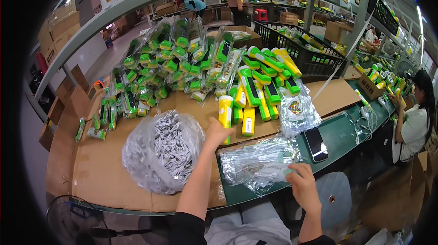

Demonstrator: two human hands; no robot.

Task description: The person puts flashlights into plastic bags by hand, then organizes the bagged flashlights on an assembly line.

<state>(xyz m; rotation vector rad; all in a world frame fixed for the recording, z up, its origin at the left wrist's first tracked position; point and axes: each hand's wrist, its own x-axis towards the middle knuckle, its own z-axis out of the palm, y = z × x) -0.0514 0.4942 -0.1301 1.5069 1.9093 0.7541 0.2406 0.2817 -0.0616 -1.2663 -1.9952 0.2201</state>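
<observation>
My left hand (pixel 218 132) is closed around the lower part of a yellow flashlight (pixel 225 108), at the front of a loose heap of green and yellow flashlights (pixel 260 85). My right hand (pixel 302 182) pinches the right end of a clear plastic bag (pixel 269 172), which has a white printed piece in or on it. That bag lies on a layer of flat clear bags (pixel 246 156) on the green tabletop. Left of my left forearm sits a big open plastic sack (pixel 137 154) filled with white cables (pixel 173 142).
Flashlights packed in clear bags (pixel 173 58) form a tall pile at the back left, on cardboard (pixel 100 167). A black phone (pixel 315 144) lies right of the bags. Behind stands a black crate (pixel 315 65). Another person (pixel 413 117) works at the right. A grey frame bar arches overhead.
</observation>
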